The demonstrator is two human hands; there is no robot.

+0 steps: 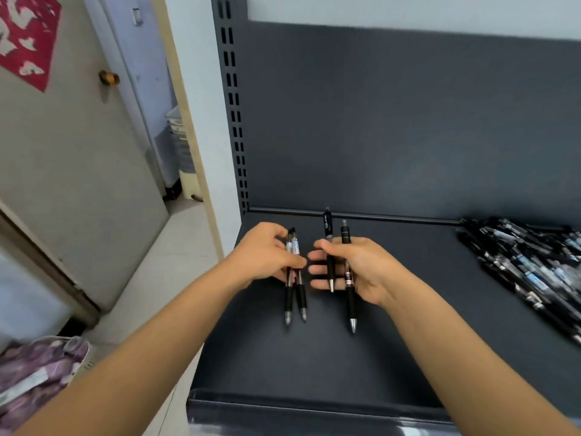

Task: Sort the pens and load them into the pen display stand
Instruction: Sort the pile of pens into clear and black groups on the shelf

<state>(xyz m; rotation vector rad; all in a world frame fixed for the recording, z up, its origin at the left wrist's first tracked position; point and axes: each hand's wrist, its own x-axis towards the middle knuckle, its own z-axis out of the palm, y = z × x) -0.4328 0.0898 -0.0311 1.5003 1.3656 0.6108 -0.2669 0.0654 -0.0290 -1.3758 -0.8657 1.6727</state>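
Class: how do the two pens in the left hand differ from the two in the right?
The left pens touch, tips level; the right pens sit apart, tips staggered. The left pens match; the right pens look unalike. All four point metal tips toward the person.

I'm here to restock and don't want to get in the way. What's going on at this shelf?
A person is sorting pens over a dark grey metal shelf. The left hand pinches two clear-barrelled pens with black rubber grips. The right hand holds two darker black plastic pens, spread apart, in its fingers. A loose pile of more black pens lies on the shelf to the right. No display stand is in view, so nothing looks loaded yet.
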